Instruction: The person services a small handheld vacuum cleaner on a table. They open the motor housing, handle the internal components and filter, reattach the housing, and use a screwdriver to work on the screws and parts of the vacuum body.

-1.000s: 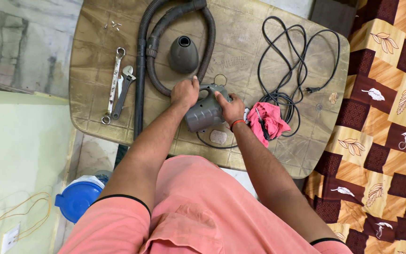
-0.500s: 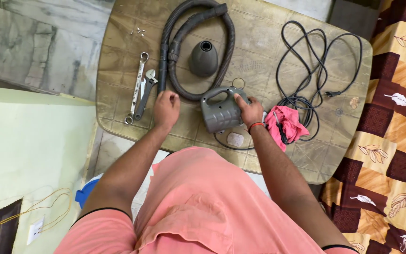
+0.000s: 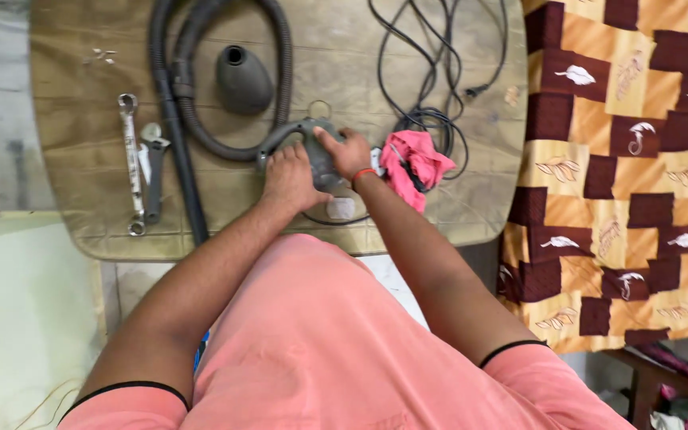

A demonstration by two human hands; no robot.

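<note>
The left hand, which half a second ago lies flat on the table apart from the grey vacuum body, now closes over the near side of that body beside the right hand. The right hand now sits on top of the body rather than at its right end. The view is closer and shifted rightward, so the patterned cloth fills more of the frame.
</note>
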